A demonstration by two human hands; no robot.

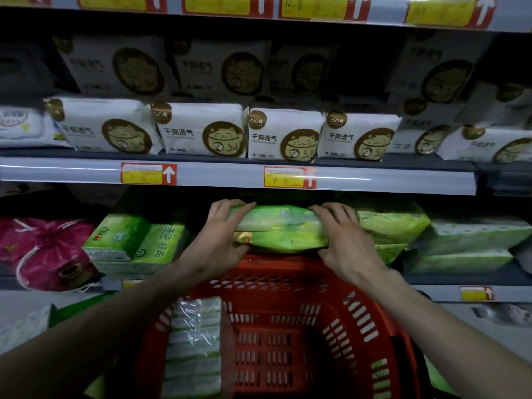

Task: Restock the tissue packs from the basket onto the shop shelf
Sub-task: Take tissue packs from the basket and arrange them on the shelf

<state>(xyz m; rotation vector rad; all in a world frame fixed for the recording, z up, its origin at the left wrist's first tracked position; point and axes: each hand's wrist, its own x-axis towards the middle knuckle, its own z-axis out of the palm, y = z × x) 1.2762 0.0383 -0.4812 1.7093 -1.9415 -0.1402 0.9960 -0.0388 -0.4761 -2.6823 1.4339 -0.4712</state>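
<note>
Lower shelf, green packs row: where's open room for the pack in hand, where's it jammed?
Open: the dark gap between the left green stack and the right green packs, where both hands, left hand and right hand, hold the green pack. Crowded: right of there, and left toward the pink bag.
</note>
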